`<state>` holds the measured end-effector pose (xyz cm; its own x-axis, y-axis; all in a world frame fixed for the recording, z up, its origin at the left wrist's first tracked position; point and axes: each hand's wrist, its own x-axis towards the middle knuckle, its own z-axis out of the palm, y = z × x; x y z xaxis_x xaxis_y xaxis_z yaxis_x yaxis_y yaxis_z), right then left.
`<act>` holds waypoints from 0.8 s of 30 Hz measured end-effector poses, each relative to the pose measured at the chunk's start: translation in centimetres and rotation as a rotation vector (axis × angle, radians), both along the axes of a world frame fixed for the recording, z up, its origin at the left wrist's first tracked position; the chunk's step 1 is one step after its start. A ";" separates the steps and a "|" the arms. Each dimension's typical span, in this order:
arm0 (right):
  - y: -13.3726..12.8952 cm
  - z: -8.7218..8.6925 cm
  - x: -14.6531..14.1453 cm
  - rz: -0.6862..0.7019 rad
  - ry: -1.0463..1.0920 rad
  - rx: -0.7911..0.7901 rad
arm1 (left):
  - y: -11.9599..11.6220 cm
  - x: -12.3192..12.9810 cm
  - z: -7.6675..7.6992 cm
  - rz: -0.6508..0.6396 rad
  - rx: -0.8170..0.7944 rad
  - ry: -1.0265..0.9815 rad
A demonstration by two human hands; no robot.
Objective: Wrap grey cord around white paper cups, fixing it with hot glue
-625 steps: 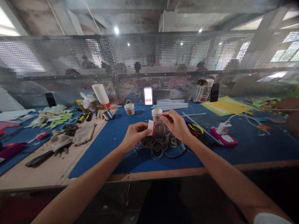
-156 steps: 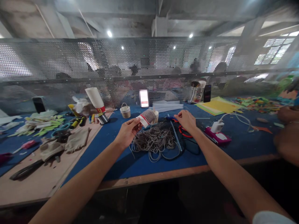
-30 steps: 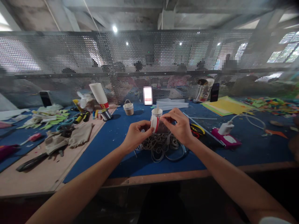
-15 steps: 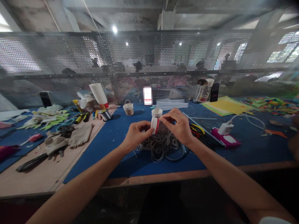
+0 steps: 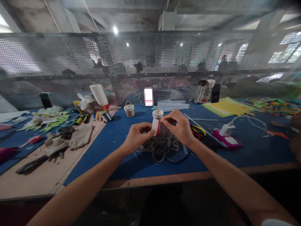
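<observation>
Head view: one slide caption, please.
Left hand holds a cord-wrapped cup, right hand touching it, above tangled grey cord.

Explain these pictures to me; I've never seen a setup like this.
There's no machine: these are a person's two bare hands, and every picture comes from one camera worn on the head, looking forward and down. The left hand holds a paper cup partly wrapped in gray cord; the right hand has its fingertips at the wrapped part, though whether they pinch cord is unclear. On the blue surface lie a loose cord pile, a small handled basket and yellow sheets.
</observation>
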<state>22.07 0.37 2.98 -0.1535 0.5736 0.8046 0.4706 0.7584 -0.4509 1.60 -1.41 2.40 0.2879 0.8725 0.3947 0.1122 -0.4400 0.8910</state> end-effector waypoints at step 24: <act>0.1 0.3 0.2 0.047 -0.004 -0.088 | -0.1 -0.3 0.1 -0.040 -0.041 0.037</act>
<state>22.22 0.50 3.26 -0.1851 0.6343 0.7506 0.4369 0.7372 -0.5154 1.30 -1.55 2.53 0.3366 0.8754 0.3469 0.1288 -0.4078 0.9039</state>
